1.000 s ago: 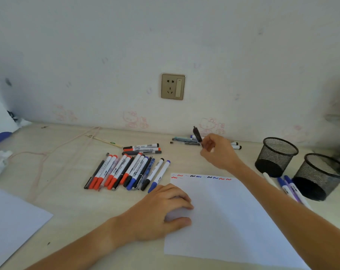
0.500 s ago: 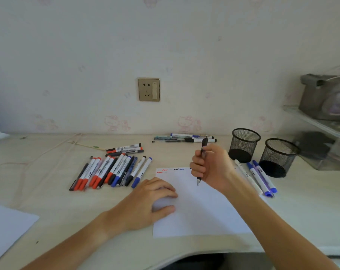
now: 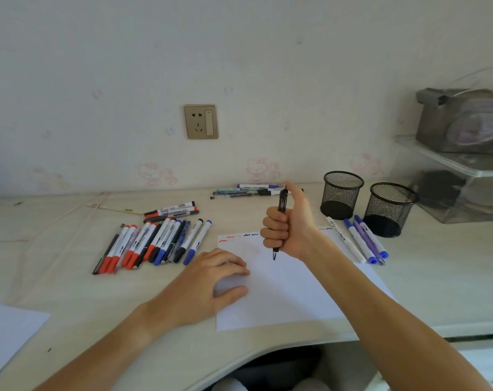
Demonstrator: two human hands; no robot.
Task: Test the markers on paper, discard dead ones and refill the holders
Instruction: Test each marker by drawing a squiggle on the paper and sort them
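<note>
On the bench (image 3: 70, 292), markers (image 3: 152, 241) lie at the left. Your left hand (image 3: 211, 283) presses flat on the paper (image 3: 290, 294). Your right hand (image 3: 289, 230) grips a black pen (image 3: 280, 218) upright above it. Two mesh holders (image 3: 341, 194) stand at far right.

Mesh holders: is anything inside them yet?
Both holders look empty: only dark bases show through the mesh, and no markers rise above the rims. The bottoms are dim, so something small could be missed.
</note>
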